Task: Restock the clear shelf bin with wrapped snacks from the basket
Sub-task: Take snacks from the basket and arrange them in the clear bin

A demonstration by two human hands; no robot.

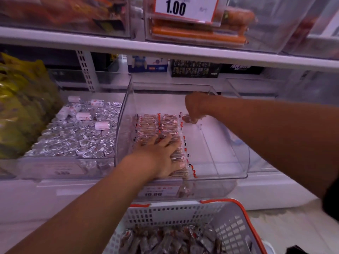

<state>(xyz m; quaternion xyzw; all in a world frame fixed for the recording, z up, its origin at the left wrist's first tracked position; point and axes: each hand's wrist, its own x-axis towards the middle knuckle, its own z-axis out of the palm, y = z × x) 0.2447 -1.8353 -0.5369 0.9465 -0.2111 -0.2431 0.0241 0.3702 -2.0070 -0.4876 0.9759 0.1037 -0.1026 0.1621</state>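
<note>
Right hand: the right hand [192, 109] reaches deep into the clear shelf bin [245, 162], fingers curled down and pinching one wrapped snack [188, 118] at the far end of the packed rows; the fingertips are blurred.
Left hand: the left hand [161, 158] lies flat with straight, spread fingers, pressing on the near part of the snack rows [157, 125], gripping nothing.
Clear shelf bin: two neat rows of brown snacks in clear wrappers with red ends fill its left part; the right part shows bare floor. A price label [157, 191] sits on its front.
Basket: the white slotted basket [183, 213] with an orange rim stands below the bin at the bottom of the view, holding a loose heap of the same wrapped snacks [165, 239].
Left neighbour bin: a clear bin [55, 169] just beside it is packed with foil-topped cups [77, 142], with a few small white rolls [101, 125] lying on top.
Upper shelf: a clear bin [266, 33] holds orange sausage-like sticks [198, 32] behind a price tag [185, 8] reading 1.00.
Far left: a yellow-green bag [22, 107].
</note>
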